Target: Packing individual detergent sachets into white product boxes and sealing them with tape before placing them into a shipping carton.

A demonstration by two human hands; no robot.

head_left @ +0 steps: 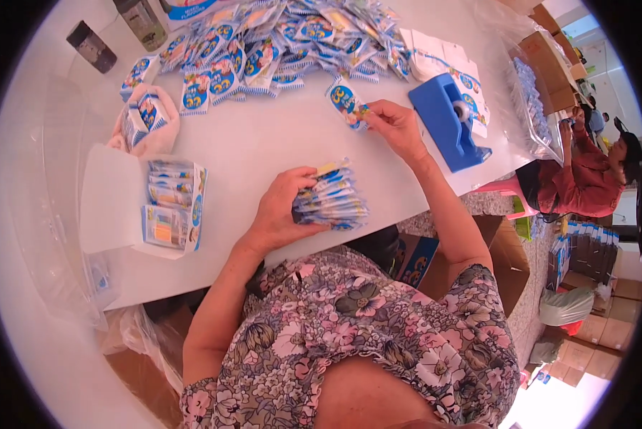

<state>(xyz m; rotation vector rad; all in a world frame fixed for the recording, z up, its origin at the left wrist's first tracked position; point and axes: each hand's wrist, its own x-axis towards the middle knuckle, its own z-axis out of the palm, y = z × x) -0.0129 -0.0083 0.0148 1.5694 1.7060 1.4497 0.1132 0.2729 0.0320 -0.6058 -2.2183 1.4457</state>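
My left hand (pixel 279 213) is closed around a stack of small blue-and-white packets (pixel 333 198), held on edge just above the white table (pixel 257 136). Farther right, my right hand (pixel 398 130) pinches the corner of a single packet (pixel 344 102) between thumb and fingers. This packet lies near the front of a big pile of like packets (pixel 292 43) at the far side. Left of my left hand stands an open white box (pixel 196 207) with its lid folded out. Two rows of packets sit inside that box.
A blue tape dispenser (pixel 446 121) stands right of my right hand, beside flat white cartons (pixel 446 57). At left lies a pink cloth (pixel 165 136) with packets on it. Two dark-lidded containers (pixel 92 47) stand far left. Another person (pixel 585 179) sits at right.
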